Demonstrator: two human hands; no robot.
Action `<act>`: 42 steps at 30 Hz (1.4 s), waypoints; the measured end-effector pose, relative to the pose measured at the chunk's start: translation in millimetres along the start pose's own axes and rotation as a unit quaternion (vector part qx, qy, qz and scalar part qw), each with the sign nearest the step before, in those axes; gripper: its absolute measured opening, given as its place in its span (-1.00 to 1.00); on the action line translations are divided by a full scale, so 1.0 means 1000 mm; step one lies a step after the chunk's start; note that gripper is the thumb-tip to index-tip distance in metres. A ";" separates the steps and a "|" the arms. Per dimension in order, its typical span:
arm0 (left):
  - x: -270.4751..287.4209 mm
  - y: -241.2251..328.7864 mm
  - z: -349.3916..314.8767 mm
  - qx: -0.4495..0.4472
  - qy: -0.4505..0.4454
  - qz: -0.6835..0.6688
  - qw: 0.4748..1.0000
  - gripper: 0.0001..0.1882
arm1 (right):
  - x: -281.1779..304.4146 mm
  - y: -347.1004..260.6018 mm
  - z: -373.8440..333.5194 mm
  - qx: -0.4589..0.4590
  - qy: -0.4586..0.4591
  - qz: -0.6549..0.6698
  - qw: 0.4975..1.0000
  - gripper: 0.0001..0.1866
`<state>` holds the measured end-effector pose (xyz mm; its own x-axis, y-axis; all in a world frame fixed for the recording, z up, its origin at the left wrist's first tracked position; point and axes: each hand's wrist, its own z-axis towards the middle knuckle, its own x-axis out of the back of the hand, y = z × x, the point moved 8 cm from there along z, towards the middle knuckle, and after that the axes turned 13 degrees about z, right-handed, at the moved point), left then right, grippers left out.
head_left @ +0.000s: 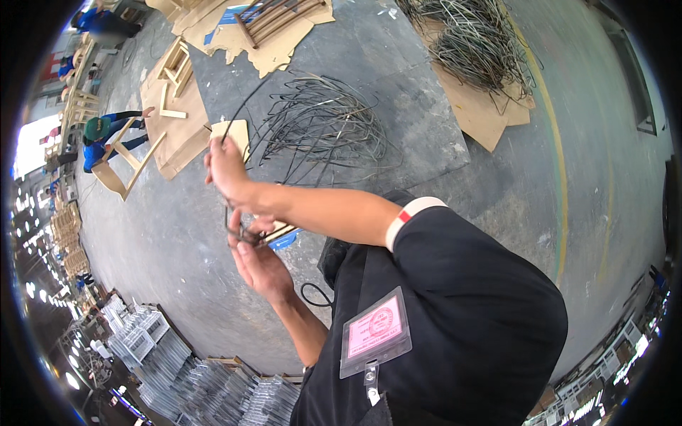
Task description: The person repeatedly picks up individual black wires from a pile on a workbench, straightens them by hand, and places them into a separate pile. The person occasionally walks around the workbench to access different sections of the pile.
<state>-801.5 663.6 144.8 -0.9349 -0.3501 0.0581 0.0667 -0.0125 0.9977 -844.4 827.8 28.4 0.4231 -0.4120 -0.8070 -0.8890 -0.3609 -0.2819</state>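
Note:
My right hand (231, 170) is closed on a long, dark, bent metal wire (244, 103), which runs up and away from the fist. Below it, my left hand (264, 270) grips a small cluster of dark wire (250, 236) between thumb and fingers; motion blurs the fingertips. My right forearm crosses above the left hand. On the floor just beyond lies a loose, tangled heap of dark bent wires (323, 124). A piece of tan board (231, 135) sits behind my right hand.
More wires (476, 46) are piled on cardboard (490, 128) at the far right. A brown wooden frame (280, 18) rests on cardboard at the back. To the left, a co-worker (106, 138) handles a pale wooden frame (131, 160). Stacked grey metal parts (185, 387) stand at lower left.

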 end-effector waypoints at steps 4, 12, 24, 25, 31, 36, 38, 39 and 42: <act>0.039 -0.012 -0.021 0.039 0.101 -0.043 0.993 -0.44 | 0.013 0.067 -0.011 -0.006 0.025 -0.137 0.990 -0.72; 0.161 -0.068 -0.082 0.171 0.172 -0.177 0.954 -0.65 | 0.034 0.129 -0.082 -0.219 -0.553 -0.464 0.657 -0.53; 0.308 -0.140 -0.172 0.200 0.401 -0.121 0.885 -0.67 | 0.206 -0.106 0.070 0.084 -0.051 -0.735 0.670 -0.69; 0.316 -0.148 -0.175 0.208 0.424 -0.126 0.872 -0.65 | 0.192 -0.104 0.074 0.161 -0.089 -0.766 0.615 -0.65; 0.348 -0.174 -0.176 0.233 0.468 -0.160 0.837 -0.71 | 0.150 -0.043 0.106 0.307 -0.191 -0.880 0.307 -0.38; 0.385 -0.189 -0.160 0.245 0.464 -0.215 0.824 -0.79 | 0.127 -0.042 0.098 0.239 -0.218 -0.880 0.347 -0.70; 0.405 -0.194 -0.155 0.256 0.470 -0.227 0.814 -0.80 | 0.119 -0.058 0.071 0.251 -0.230 -0.844 0.414 -0.77; 0.413 -0.196 -0.152 0.252 0.469 -0.229 0.815 -0.80 | 0.117 -0.069 0.061 0.265 -0.196 -0.836 0.439 -0.79; 0.432 -0.203 -0.133 0.237 0.444 -0.226 0.834 -0.80 | 0.118 -0.094 0.037 0.303 -0.109 -0.794 0.515 -0.82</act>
<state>-1172.9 390.0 -37.4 -0.1855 -0.9684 -0.1667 -0.5647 -0.0337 0.8246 -717.9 844.1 -59.4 0.7300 0.1288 0.6712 0.6290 0.2575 -0.7335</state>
